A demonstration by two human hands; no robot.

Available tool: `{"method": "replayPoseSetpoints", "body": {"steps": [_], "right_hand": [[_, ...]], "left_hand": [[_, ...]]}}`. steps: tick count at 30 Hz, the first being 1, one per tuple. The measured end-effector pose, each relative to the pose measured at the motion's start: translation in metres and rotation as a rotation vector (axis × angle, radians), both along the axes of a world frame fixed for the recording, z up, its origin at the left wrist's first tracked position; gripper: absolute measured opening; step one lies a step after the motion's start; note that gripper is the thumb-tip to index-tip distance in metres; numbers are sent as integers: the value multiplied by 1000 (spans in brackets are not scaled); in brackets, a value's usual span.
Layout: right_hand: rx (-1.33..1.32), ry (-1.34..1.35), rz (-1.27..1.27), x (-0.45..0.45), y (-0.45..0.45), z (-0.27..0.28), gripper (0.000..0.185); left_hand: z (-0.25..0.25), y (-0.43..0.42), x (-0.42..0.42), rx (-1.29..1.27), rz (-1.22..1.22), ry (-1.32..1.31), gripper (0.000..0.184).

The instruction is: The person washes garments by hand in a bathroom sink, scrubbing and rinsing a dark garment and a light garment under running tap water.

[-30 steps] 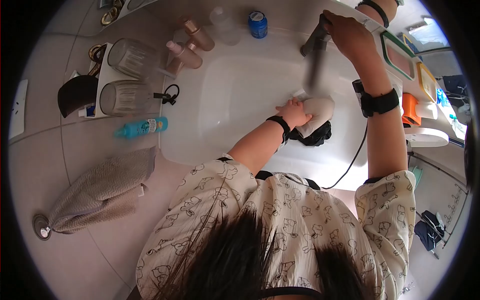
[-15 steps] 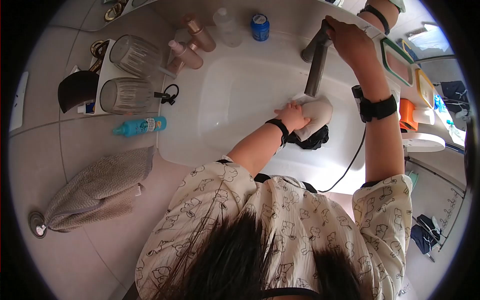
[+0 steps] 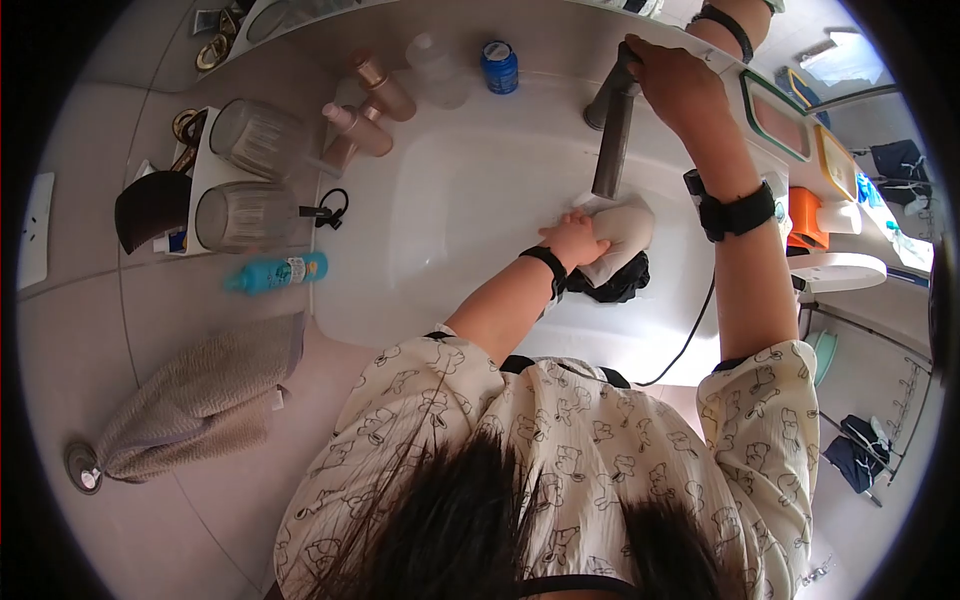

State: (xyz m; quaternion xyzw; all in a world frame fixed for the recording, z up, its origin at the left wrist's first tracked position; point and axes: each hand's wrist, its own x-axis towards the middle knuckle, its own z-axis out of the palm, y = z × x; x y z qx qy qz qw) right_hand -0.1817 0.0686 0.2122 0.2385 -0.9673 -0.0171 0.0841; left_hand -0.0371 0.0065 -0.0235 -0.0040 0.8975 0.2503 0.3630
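Note:
In the white sink [image 3: 470,280], a pale, rounded cloth-like piece [image 3: 628,235] lies below the tap spout, with black fabric [image 3: 622,282] bunched under its near side. I cannot make out exactly what the piece is. My left hand [image 3: 575,240] rests on its left edge, fingers spread and thumb apart. Up at the dark metal tap [image 3: 612,150], my right hand [image 3: 675,85] is closed over the handle at the top; its palm hides most of the handle. No water stream is visible from the spout.
Pink pump bottles [image 3: 358,130], a clear bottle [image 3: 437,72] and a blue jar [image 3: 499,68] stand along the sink's back rim. Glass tumblers [image 3: 250,215] and a teal bottle [image 3: 280,272] are at the left. A towel [image 3: 210,400] hangs lower left. An orange container [image 3: 806,215] sits at right.
The view has shifted slightly, so the tap and sink appear a little further left. Both hands keep their places, on the pale piece and on the tap handle.

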Motion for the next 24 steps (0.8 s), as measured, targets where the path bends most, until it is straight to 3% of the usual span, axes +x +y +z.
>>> {"method": "replayPoseSetpoints", "body": {"steps": [3,12,16,18,24], "right_hand": [[-15,35,24,0,2,-3,32],[-35,31,-31,6,0,-1,32],[-26,18,-33,3,1,-2,31],[-63,99,94,-5,6,-8,30],[-61,117,102,-6,6,-10,29]], "left_hand": [[26,-5,0,-11,-19,-33,74],[6,0,-1,-51,-18,-22,72],[25,-4,-1,-34,-4,-75,72],[27,-5,0,-1,6,-53,72],[17,-4,1,4,-1,-15,73]]}}
